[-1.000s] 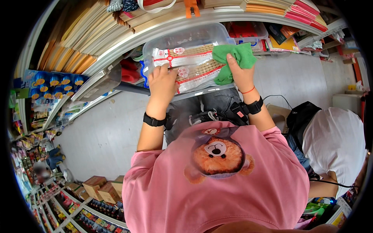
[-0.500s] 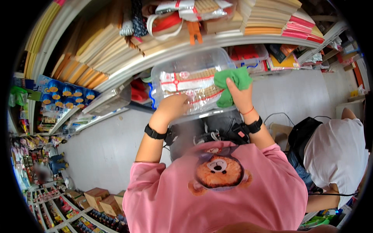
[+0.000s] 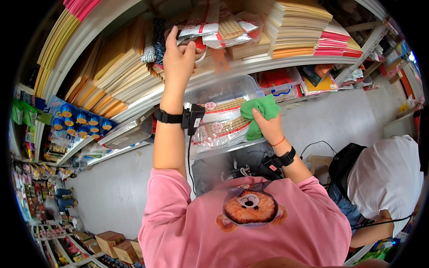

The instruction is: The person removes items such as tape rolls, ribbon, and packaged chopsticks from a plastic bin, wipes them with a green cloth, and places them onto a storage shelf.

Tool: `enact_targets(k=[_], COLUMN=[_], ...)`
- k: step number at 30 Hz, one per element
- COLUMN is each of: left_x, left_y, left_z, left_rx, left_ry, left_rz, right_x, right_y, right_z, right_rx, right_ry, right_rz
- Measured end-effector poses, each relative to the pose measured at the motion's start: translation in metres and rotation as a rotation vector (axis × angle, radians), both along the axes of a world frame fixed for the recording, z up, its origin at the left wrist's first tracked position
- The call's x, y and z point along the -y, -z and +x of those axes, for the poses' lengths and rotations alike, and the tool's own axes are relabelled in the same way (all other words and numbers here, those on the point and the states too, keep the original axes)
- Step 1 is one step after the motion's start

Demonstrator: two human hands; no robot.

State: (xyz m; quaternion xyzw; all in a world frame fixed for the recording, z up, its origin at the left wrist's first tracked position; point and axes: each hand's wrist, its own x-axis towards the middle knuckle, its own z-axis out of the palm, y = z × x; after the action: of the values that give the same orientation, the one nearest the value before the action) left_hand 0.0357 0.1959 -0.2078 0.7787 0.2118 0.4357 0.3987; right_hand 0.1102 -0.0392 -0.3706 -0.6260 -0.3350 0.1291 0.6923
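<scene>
My left hand (image 3: 179, 60) is raised over the shelf with its fingers apart, beside a stack of silver and clear packets (image 3: 223, 32) with red bands and tan contents. Whether its fingertips touch them I cannot tell. My right hand (image 3: 269, 128) grips a crumpled green cloth (image 3: 261, 111). This hand is over the right side of a clear plastic bin (image 3: 243, 84). Inside the bin lie similar packets (image 3: 219, 127), partly covered by the cloth and my left wrist. A white loop handle (image 3: 202, 57) shows just beside my left fingers.
Stacks of tan envelopes (image 3: 299, 29) and pink paper (image 3: 333, 41) fill the shelf. A lidded box with red contents (image 3: 278, 79) is under it. Left of me hangs a card of blue-and-gold round items (image 3: 82, 118). A person in a white top (image 3: 384, 178) is close on my right.
My left hand has risen from the packets in the bin to those on the shelf. The right hand still holds the green cloth over the bin.
</scene>
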Motion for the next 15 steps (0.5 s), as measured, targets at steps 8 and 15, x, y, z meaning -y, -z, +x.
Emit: enact_targets(k=[8, 15], left_x=[-0.013, 0.011], left_y=[0.008, 0.035], left_z=[0.007, -0.046], left_rx=[0.142, 0.525], left_ry=[0.049, 0.119], left_rz=[-0.136, -0.512], right_x=[0.001, 0.001], right_y=[-0.003, -0.003], right_z=[-0.001, 0.001], right_rx=[0.004, 0.053], right_ry=[-0.028, -0.016], right_rz=[-0.026, -0.046])
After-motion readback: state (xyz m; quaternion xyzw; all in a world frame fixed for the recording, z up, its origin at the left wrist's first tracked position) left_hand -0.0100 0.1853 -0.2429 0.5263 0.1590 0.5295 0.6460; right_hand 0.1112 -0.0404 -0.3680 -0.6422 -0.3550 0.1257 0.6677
